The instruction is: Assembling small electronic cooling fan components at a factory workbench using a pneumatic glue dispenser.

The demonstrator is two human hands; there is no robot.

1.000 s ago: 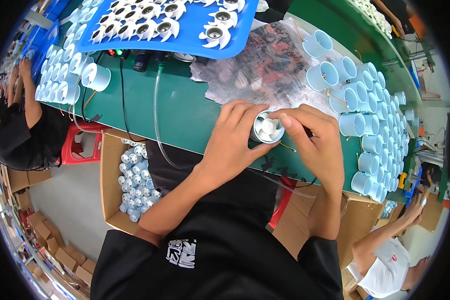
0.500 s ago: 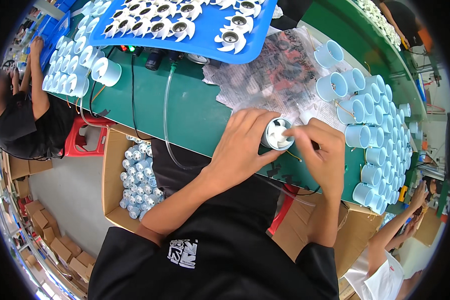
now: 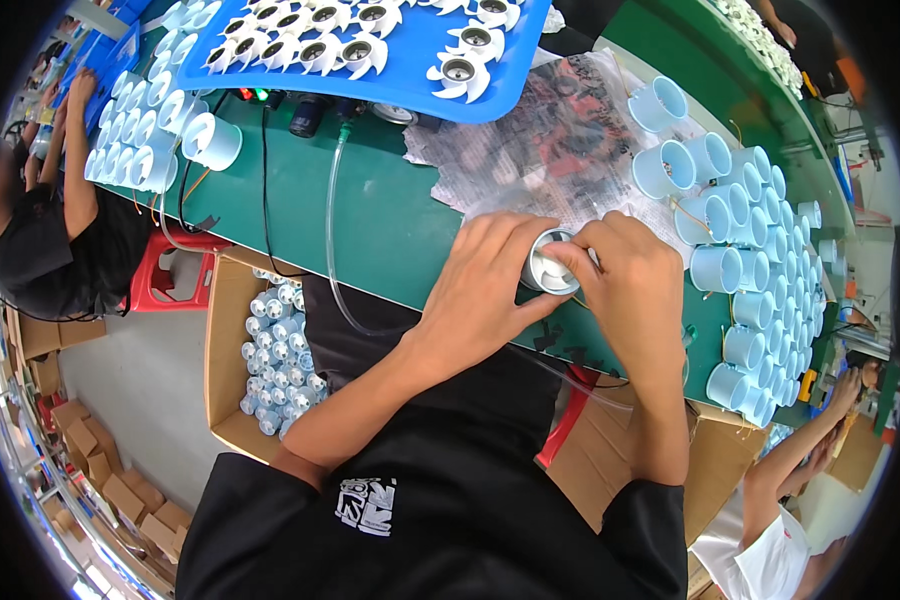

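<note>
My left hand is wrapped round a light blue cylindrical housing, holding its mouth upward at the near edge of the green table. Inside sits a white fan impeller, partly covered by my fingers. Bent over the right side of the mouth, my right hand has its thumb and fingertips reaching in against the impeller. Its exact grip is partly hidden. A thin wire shows beside the housing, below my right fingers.
A blue tray of white impellers stands at the far side. Newspaper lies beyond my hands. Light blue housings crowd the right; more housings stand left. A clear hose crosses the table. A cardboard box holds several parts. Co-workers sit at both sides.
My right hand has turned and shifted up and left over the mouth, now covering more of the impeller. My left hand keeps its hold on the housing.
</note>
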